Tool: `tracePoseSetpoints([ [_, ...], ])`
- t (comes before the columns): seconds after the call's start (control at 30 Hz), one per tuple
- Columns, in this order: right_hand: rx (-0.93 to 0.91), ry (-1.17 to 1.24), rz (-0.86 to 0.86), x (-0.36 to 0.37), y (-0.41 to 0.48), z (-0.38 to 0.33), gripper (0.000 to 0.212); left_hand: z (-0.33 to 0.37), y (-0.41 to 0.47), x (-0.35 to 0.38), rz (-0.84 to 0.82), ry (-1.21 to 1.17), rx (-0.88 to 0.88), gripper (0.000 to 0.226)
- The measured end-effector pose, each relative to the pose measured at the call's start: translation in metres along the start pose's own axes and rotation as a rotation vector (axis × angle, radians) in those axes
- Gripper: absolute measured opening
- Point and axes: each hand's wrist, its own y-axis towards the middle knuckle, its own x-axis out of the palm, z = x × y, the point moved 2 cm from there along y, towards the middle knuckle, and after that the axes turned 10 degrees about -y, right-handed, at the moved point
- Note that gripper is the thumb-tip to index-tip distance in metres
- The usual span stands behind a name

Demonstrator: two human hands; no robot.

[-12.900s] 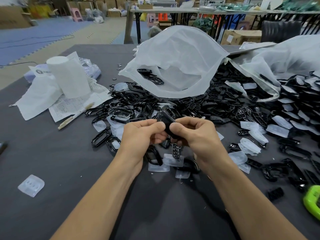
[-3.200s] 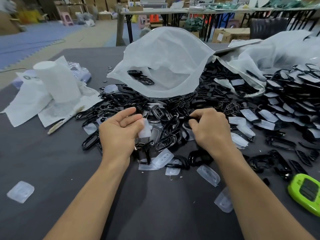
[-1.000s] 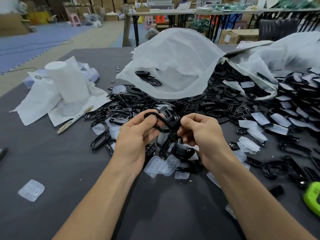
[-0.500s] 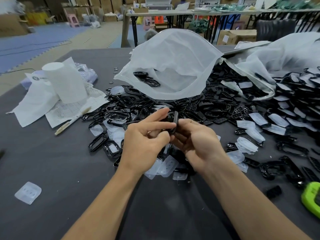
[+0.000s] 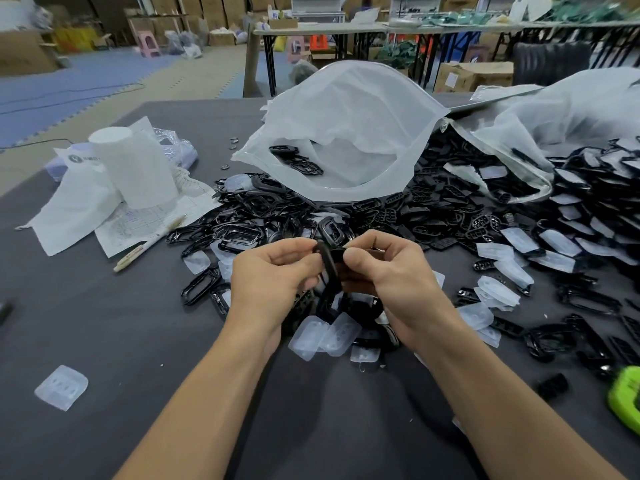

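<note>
Your left hand (image 5: 273, 275) and right hand (image 5: 388, 271) both pinch one black frame (image 5: 327, 263) with curled fingers, held edge-on between them above the near edge of the pile of black parts (image 5: 433, 209); both forearms reach in from the near side, wrists close together; the open white bag (image 5: 363, 109) beyond holds a few finished frames (image 5: 298, 161).

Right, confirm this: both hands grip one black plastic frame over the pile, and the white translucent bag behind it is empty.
Not empty: in the head view a few black frames lie inside the white translucent bag. The left hand and right hand do grip one black plastic frame over the pile.
</note>
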Motion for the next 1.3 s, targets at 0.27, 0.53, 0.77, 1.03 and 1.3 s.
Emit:
tracePoseSetpoints([
  [0.27,-0.065,0.004,-0.035,-0.002,0.003,0.001,0.012,0.0,-0.004,0.009,-0.094,-0.267,-0.224,0.03],
  [0.53,-0.069,-0.046,-0.163,-0.013,0.005,-0.004,0.027,0.001,-0.006,0.009,-0.193,-0.224,-0.181,0.017],
  [0.77,0.044,-0.01,-0.149,-0.021,0.007,-0.006,0.015,0.004,-0.007,0.011,-0.179,-0.174,-0.136,0.013],
  [1.03,-0.081,-0.211,-0.128,-0.016,0.003,-0.007,0.008,0.0,-0.005,0.007,-0.091,-0.113,-0.073,0.02],
  [1.3,-0.021,-0.233,-0.056,-0.016,0.006,-0.004,0.023,0.001,-0.001,0.004,-0.229,-0.021,-0.129,0.036],
])
